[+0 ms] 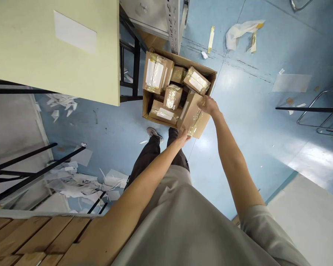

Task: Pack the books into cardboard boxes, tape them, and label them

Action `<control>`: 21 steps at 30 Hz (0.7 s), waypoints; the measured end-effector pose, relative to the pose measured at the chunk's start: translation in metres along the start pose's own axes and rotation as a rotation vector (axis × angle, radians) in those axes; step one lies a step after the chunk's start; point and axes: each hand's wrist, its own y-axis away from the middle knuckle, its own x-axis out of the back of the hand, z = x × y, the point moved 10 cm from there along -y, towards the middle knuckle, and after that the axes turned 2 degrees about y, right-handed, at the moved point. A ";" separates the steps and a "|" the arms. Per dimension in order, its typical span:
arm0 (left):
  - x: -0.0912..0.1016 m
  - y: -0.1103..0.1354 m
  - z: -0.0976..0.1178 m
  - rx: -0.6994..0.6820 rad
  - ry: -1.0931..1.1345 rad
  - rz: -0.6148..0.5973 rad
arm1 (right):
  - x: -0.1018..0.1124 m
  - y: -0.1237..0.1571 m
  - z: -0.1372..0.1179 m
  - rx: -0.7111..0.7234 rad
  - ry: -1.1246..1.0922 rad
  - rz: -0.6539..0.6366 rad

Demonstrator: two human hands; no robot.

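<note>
**Fingers clamp one parcel from two sides**

Your right hand (209,106) curls its fingers over the upper corner of the taped parcel (193,117). Your left hand (183,137) cups its lower edge, fingers half closed. You hold it at the open carton's (146,105) near corner, against the other parcels (156,74).

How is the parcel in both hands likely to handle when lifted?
The parcel probably stays stiff: squared cardboard, taped shut. Likely light enough, since the left hand and right hand hold it at arm's length. Its glossy tape may be slippery.
</note>
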 end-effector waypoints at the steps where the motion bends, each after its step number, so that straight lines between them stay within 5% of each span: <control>1: 0.001 -0.006 0.002 0.018 -0.006 0.014 | -0.005 -0.005 0.005 -0.022 0.000 -0.006; 7: 0.002 -0.041 0.009 0.117 -0.012 0.052 | -0.025 -0.037 0.010 -0.114 -0.019 0.062; 16: 0.042 -0.063 0.012 0.136 0.004 0.140 | -0.081 -0.065 -0.056 0.093 -0.077 0.065; 21: 0.053 -0.076 0.030 0.064 -0.003 0.132 | -0.088 -0.075 -0.063 0.115 -0.020 0.040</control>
